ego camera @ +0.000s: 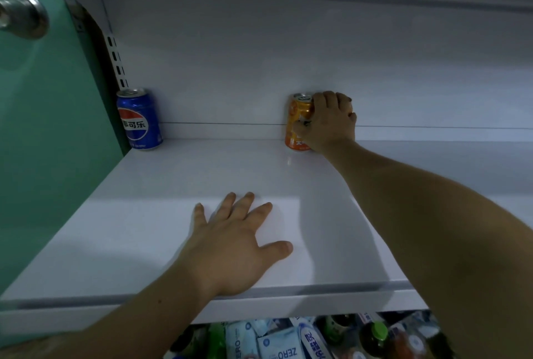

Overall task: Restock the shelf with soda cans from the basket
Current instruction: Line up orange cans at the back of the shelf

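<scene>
An orange soda can [297, 125] stands upright at the back of the white shelf [144, 229], against the rear wall. My right hand [331, 122] grips it from the right side, fingers curled round the can. A blue Pepsi can [139, 119] stands upright in the shelf's back left corner. My left hand [233, 240] lies flat on the shelf near its front edge, fingers spread and straight, holding nothing. The basket is out of view.
A green panel [49, 142] closes off the shelf's left side, with a metal knob [23, 15] at the upper left. Below the shelf's front edge, packs and bottles [288, 341] fill a lower level. Another shelf hangs above.
</scene>
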A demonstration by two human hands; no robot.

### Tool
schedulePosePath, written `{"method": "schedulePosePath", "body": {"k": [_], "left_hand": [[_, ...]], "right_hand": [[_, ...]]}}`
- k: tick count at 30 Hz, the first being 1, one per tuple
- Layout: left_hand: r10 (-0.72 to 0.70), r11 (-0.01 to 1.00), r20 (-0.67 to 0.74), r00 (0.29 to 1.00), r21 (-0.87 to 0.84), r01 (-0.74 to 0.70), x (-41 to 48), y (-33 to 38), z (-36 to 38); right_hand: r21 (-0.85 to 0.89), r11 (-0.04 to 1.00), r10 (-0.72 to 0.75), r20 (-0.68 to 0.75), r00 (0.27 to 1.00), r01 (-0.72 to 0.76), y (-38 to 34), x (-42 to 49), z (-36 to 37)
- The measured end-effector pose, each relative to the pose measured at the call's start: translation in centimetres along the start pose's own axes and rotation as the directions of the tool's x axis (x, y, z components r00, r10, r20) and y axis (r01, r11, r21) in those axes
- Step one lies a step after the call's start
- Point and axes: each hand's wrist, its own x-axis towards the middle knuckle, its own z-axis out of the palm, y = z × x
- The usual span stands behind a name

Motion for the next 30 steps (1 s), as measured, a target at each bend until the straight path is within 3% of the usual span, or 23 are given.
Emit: {"method": "schedulePosePath", "body": {"k": [4, 9, 12, 17, 22, 26, 30], "left_hand": [[0.002, 1.0, 0.0, 1.0, -0.003, -0.002, 0.1, 0.0, 0.0], [0.005, 1.0, 0.008, 1.0, -0.011, -0.004, 0.2, 0.1, -0.1], [0.006, 1.0, 0.012, 1.0, -0.02, -0.006, 0.3, 0.1, -0.4], [0.006, 0.998, 0.043, 0.999, -0.067, -0.004, -0.5, 1.5, -1.8], [0.293, 0.95, 0.088, 0.952, -0.136, -0.28, -4.0, 11.9, -3.2], [0.539, 0.841, 0.088, 0.838, -0.12, -0.528, -9.4, 22.4, -1.5], [0.676, 0.737, 0.118, 0.728, -0.091, -0.67, -14.6, 30.3, 1.8]], "right_hand": [[-0.008, 1.0, -0.002, 0.048, 0.999, 0.002, 0.2, 0.0, 0.2], [0.001, 1.0, -0.015, 0.217, 0.976, 0.015, 0.2, -0.6, -2.5], [0.012, 1.0, 0.0, 0.235, 0.972, -0.003, 1.3, -3.2, -6.3], [-0.17, 0.984, 0.11, 0.374, 0.921, -0.049, 5.6, -10.4, -15.5], [-0.264, 0.939, 0.314, 0.403, 0.86, -0.219, 10.9, -19.8, -25.5], [-0.301, 0.875, 0.472, 0.365, 0.802, -0.378, 14.6, -28.3, -32.6], [-0.365, 0.769, 0.635, 0.338, 0.694, -0.526, 17.5, -37.0, -38.3]]}}
